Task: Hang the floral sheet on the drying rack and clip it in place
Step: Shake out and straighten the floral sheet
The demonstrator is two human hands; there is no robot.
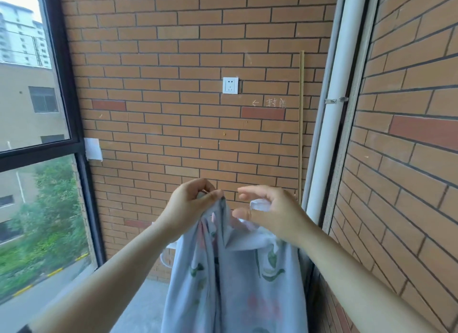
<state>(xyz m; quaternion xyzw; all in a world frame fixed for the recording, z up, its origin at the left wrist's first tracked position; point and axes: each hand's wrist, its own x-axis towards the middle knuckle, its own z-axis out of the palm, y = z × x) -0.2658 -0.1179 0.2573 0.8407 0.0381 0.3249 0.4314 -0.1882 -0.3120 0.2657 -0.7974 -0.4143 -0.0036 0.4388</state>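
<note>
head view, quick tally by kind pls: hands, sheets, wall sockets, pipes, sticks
hands: 2, left hand and right hand
floral sheet: 1
wall socket: 1
white pipe: 1
thin stick: 1
total: 6

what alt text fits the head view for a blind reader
A person's left hand grips the bunched top of a pale floral sheet, the right hand beside it at a white fold. Behind: a brick wall with a socket, a window at left.
</note>
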